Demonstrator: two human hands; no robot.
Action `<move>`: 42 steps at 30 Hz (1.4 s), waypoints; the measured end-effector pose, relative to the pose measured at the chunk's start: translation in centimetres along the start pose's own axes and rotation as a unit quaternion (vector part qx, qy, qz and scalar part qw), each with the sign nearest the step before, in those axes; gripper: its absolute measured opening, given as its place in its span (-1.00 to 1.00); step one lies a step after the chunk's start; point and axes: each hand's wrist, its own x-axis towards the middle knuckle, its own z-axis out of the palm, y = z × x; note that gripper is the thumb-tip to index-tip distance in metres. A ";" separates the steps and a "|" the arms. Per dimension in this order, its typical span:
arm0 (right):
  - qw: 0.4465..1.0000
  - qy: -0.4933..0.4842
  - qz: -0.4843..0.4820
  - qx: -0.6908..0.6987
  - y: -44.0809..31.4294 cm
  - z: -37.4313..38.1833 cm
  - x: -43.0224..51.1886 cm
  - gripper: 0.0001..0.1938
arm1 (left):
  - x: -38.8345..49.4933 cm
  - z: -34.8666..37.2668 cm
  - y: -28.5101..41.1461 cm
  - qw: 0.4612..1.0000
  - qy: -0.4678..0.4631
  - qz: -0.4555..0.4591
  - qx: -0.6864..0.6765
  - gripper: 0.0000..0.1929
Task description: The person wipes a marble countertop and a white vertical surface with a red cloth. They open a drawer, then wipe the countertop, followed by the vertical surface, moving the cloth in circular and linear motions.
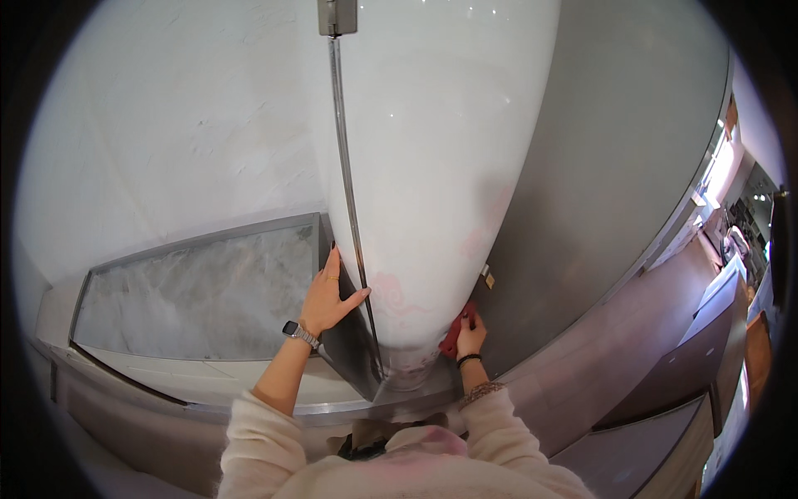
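Note:
In front of me stands a tall glossy white panel (430,206), with a narrow metal strip (346,162) down its left side. My left hand (327,293) rests against that left side, fingers spread and thumb touching the strip; it holds nothing. A red cloth (458,334) is pinched in my right hand (472,337), pressed to the panel's lower right edge. Part of the cloth is hidden by my fingers. Faint pink patches show on the panel's glossy face.
A metal hinge (337,17) sits at the top of the strip. To the left, a marble-patterned slab (199,299) in a grey frame adjoins the white wall (174,125). A grey panel (598,162) on the right carries a small brass-coloured lock (488,279). Furniture (673,374) stands farther right.

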 end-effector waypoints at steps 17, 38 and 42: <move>0.880 0.052 -0.469 -0.057 -15.2 1.0 -5.0 -0.56 | 0.0 -0.2 0.0 1.000 0.001 -0.012 0.008 0.09; 0.609 -0.164 -0.710 -0.315 -7.6 -0.2 -4.7 -0.60 | -0.1 0.0 -0.2 1.000 0.013 -0.002 0.021 0.07; 0.677 -0.024 -0.701 -0.222 -15.6 1.3 -4.6 -0.75 | -0.1 0.1 -0.4 1.000 0.016 0.002 0.008 0.02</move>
